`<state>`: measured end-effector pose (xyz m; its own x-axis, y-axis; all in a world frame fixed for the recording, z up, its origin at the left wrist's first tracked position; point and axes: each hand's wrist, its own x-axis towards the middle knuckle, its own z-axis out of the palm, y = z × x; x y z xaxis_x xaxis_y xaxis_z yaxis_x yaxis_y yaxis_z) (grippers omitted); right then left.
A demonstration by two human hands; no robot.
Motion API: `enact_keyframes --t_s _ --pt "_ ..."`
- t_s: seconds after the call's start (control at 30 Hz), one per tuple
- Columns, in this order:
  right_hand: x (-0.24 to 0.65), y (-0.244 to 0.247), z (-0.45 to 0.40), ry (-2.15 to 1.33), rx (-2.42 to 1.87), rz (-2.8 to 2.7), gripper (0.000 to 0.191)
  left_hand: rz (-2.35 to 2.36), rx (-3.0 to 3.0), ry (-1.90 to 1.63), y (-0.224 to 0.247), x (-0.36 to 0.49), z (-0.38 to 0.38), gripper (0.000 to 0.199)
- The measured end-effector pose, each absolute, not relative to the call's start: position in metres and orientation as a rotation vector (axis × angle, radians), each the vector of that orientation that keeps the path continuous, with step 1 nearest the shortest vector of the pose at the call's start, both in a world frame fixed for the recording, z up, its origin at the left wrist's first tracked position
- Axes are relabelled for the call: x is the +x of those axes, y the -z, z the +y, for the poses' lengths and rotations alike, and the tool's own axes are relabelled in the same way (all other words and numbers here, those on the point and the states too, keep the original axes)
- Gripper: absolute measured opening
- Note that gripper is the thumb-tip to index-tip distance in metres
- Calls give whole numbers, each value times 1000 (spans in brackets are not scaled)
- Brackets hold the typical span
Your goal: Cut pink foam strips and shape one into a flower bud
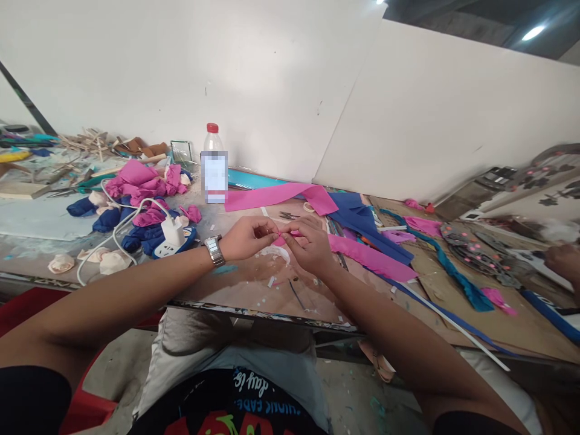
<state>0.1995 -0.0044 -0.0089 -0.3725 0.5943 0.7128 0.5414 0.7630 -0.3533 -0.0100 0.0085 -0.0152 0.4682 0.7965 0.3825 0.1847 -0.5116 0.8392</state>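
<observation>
My left hand (252, 237), with a metal watch (214, 251) on its wrist, pinches one end of a pink fabric strip (371, 257). From the other side my right hand (312, 244) grips the same strip, thumbs and fingertips meeting over the table. The strip trails out behind my right hand to the right. Where my fingers meet, the pink end looks gathered, though its exact shape is hidden. A small pair of scissors (289, 215) rests just beyond my hands. Another pink strip (276, 196) lies behind them, near blue fabric (362, 220).
A red-capped bottle (212, 145) stands at the back. On the left are a power strip (174, 244) with a white cable and pink, blue and cream fabric pieces (136, 181). A white stick (453, 326) crosses the right side. Another person's hand (562, 263) shows at far right.
</observation>
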Motion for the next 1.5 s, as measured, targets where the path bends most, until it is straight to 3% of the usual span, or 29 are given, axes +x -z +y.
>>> enact_keyframes --t_s 0.33,1.5 --pt "199 10 -3 -54 -831 -2052 5 792 2021 -1177 20 -10 12 26" --pt "199 5 -8 -73 -841 -2019 11 654 1894 -1105 21 -9 14 34"
